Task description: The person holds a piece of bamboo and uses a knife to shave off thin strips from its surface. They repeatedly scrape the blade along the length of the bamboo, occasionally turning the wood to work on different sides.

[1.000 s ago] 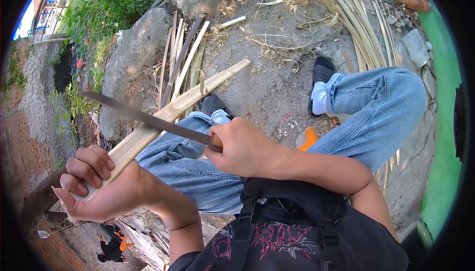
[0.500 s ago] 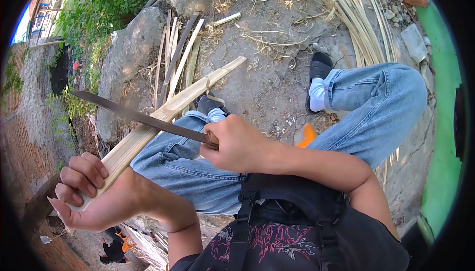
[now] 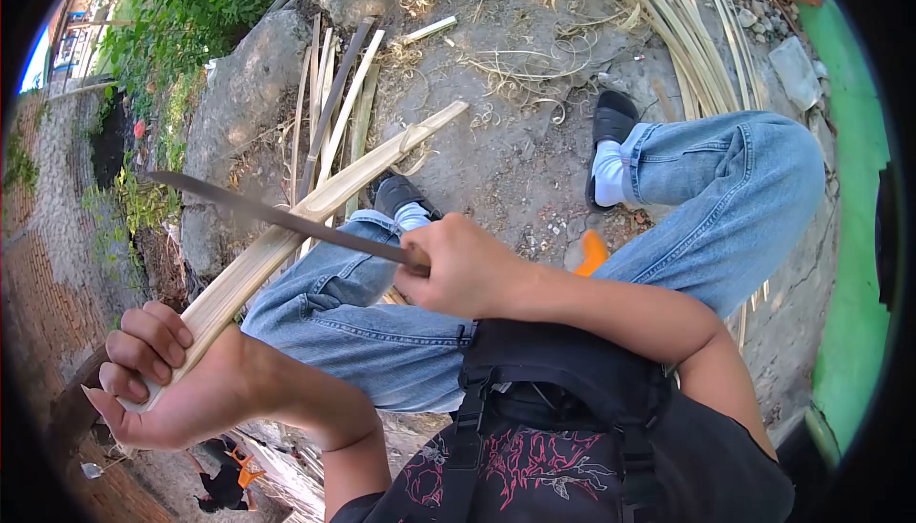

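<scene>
My left hand (image 3: 172,380) wraps around the near end of a long, pale split bamboo strip (image 3: 229,302), which slants up and away to the right across my leg. My right hand (image 3: 468,267) grips the short handle of a knife (image 3: 355,240) with a long, dark blade. That blade lies across the middle of the strip, its tip pointing left. Beyond the blade, a thin curled shaving (image 3: 412,134) clings near the strip's far end. My right fingers are closed around the handle, which is mostly hidden.
Several split strips (image 3: 329,108) lie on the ground beyond my left foot, with a larger bundle (image 3: 692,46) at upper right. Curly shavings (image 3: 530,70) litter the dirt. Rocks (image 3: 253,74) edge the left side; a green wall (image 3: 849,189) stands right. An orange object (image 3: 593,253) sits between my legs.
The strip and my left hand have shifted slightly left in view. The blade still crosses the strip, now a little nearer its far end. Both hands keep their holds.
</scene>
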Demonstrator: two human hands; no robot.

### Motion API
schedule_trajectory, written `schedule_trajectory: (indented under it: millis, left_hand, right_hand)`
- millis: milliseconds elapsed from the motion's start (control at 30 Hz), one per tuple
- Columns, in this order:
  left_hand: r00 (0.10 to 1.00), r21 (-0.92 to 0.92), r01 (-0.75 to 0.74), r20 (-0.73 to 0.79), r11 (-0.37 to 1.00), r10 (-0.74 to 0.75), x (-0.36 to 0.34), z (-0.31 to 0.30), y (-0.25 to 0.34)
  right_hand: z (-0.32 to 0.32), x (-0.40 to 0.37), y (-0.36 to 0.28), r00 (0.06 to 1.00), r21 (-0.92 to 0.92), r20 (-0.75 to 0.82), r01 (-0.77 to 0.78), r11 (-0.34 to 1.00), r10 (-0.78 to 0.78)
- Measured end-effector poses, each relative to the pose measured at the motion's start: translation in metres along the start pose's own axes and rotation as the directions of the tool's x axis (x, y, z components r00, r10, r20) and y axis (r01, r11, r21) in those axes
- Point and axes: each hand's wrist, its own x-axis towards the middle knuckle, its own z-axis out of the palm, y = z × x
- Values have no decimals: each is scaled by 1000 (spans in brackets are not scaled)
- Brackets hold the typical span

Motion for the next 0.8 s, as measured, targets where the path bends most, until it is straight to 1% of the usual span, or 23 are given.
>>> schedule_trajectory:
  millis: [33, 67, 100, 167, 200, 233, 267, 333, 367, 400, 433, 467, 533, 567, 600, 700, 733, 767, 800]
  left_hand:
    - [1000, 7, 5, -5, 1000, -5, 1, -1, 0]
    - [1000, 10, 10, -7, 1000, -10, 3, -1, 0]
    - [1000, 23, 2, -24, 1000, -2, 5, 0, -1]
    - [997, 39, -6, -71, 999, 9, 9, -5, -8]
    - [997, 66, 0, -78, 998, 5, 10, -8, -8]
    - [997, 92, -1, -79, 996, 8, 12, -8, -8]
    - [995, 86, -14, -95, 996, 22, 15, -2, -12]
    - [994, 91, -59, -82, 994, 66, 9, 3, -10]
    - [994, 98, -74, -68, 992, 81, 6, 2, -9]
    - [992, 157, -105, -50, 982, 114, 6, 0, -9]
    - [993, 151, -103, -44, 983, 111, 6, -1, -9]
    - [993, 146, -103, -40, 984, 110, 6, -2, -8]
    - [994, 177, -99, -23, 979, 105, 7, -5, -6]
    - [995, 198, -97, -14, 975, 102, 7, -5, -5]
    - [995, 208, -97, -12, 973, 102, 7, -3, -6]
    - [995, 174, -75, -48, 982, 85, 16, -10, -14]
    - [994, 171, -83, -58, 982, 94, 16, -7, -15]
    - [993, 177, -95, -48, 980, 105, 14, -1, -13]
    - [992, 180, -109, -48, 978, 119, 10, 4, -11]
  right_hand:
    - [-1, 2, 20, 997, 19, 24, -76, 997, 76]
    - [-7, 8, 70, 969, -11, 15, -245, 970, 245]
    - [-14, 17, 108, 917, -43, -7, -399, 916, 399]
    - [-8, 25, 103, 943, -104, -97, -327, 939, 317]
    - [5, 20, 100, 949, -129, -117, -307, 943, 293]
    - [11, 12, 78, 947, -51, -63, -320, 946, 316]
    - [3, 13, 49, 950, 9, -29, -310, 951, 311]
    - [5, 5, 14, 992, 49, -13, -122, 991, 123]
    - [10, -1, 2, 999, 46, -10, -52, 998, 52]
    - [13, -5, -10, 1000, 42, -12, 23, 999, -22]
    - [9, -6, -21, 994, 29, -16, 107, 994, -107]
    - [0, -7, -29, 996, 41, 85, 33, 999, -36]
    - [-7, 3, 6, 982, -26, 122, -140, 990, 142]
    - [-14, 6, 46, 952, -12, 84, -293, 956, 293]
    - [-21, 11, 78, 901, 1, 40, -433, 901, 433]
    - [-8, 19, 85, 930, -154, -37, -367, 918, 365]
    - [-1, 16, 70, 957, -39, -82, -281, 959, 277]
    - [4, 11, 48, 988, -10, -78, -137, 991, 135]
    - [4, 8, 26, 997, 11, -73, 15, 1000, -14]
